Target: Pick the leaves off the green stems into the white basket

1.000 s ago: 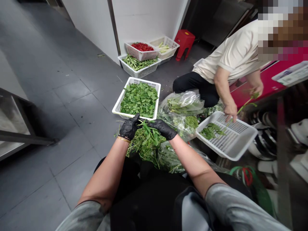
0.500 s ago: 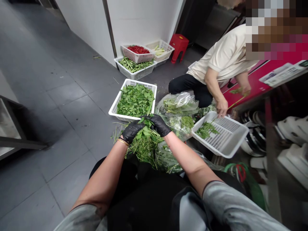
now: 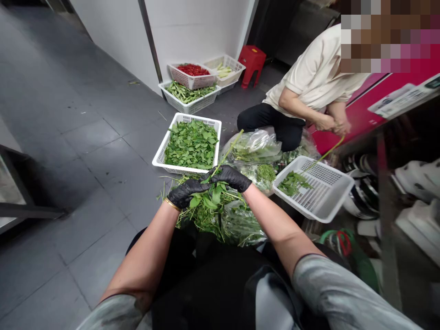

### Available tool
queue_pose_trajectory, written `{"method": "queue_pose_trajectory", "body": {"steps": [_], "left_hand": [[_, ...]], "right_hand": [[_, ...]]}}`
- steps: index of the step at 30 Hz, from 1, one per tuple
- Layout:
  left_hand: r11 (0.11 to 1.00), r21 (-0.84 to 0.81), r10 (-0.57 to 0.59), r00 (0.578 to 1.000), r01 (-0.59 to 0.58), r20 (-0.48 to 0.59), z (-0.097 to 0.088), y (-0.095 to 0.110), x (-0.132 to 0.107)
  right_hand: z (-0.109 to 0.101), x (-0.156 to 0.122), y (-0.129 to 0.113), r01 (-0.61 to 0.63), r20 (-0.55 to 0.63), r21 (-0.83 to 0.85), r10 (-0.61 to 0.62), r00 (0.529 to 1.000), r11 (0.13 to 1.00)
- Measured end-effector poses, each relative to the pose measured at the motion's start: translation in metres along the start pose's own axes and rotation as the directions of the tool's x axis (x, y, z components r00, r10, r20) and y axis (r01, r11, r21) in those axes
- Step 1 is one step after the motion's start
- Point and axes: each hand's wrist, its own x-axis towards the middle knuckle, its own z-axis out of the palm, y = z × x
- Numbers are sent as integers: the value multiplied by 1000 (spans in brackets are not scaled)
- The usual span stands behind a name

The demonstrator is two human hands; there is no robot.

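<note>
Both my hands wear black gloves and meet over a heap of green stalks [image 3: 202, 219]. My left hand [image 3: 188, 192] is closed on a leafy green stem, its fingertips partly hidden by leaves. Beside it, my right hand [image 3: 231, 178] grips the same leafy greens [image 3: 211, 198]; a pale stem pokes up past the fingers and leaves hang below. Just beyond my hands stands a white basket [image 3: 158, 158] filled with picked green leaves [image 3: 192, 144]. Clear plastic bags of greens [image 3: 256, 149] lie to the right of my hands.
A co-worker [image 3: 309, 87] crouches at the right, both hands on a long stalk above another white basket [image 3: 330, 190] with a few leaves. By the wall are baskets of red chillies [image 3: 193, 70] and green vegetables [image 3: 187, 93], plus a red stool [image 3: 252, 64]. Stacked dishes fill the right side.
In my hands the stem now points up and away, with leaves turned towards me. The co-worker's hands have come together, lifted off the basket. The view has shifted slightly.
</note>
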Motion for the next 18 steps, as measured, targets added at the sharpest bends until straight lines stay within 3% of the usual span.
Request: {"method": "queue_pose_trajectory", "body": {"steps": [2, 7, 10, 12, 13, 15, 16, 18], "left_hand": [[1000, -10, -24, 1000, 24, 17, 1, -3, 0], [984, 169, 90, 974, -55, -209, -11, -12, 3], [954, 297, 131, 951, -44, -279, -11, -8, 5], [938, 339, 183, 930, -68, -319, -5, -3, 7], [929, 359, 223, 915, -94, -336, -2, -1, 7], [882, 454, 324, 866, -130, -382, 2, 2, 7], [844, 520, 378, 831, -128, -408, 3, 2, 7], [759, 648, 475, 737, -67, -480, 0, 2, 6]], "right_hand": [[5, -3, 1, -25, 65, -23, 27, 998, 999], [-5, -11, -14, -81, -4, -259, 83, 997, 962], [-26, -18, -26, -12, -190, -275, -42, 981, 961], [-32, -22, -24, 35, -351, -198, -105, 930, 980], [-31, -24, -20, 4, -382, -158, -65, 922, 987], [-21, -25, -5, -159, -288, -71, 132, 948, 985], [-14, -25, 3, -233, -225, -32, 221, 949, 972], [-7, -23, 14, -260, -260, 50, 264, 929, 964]]}}
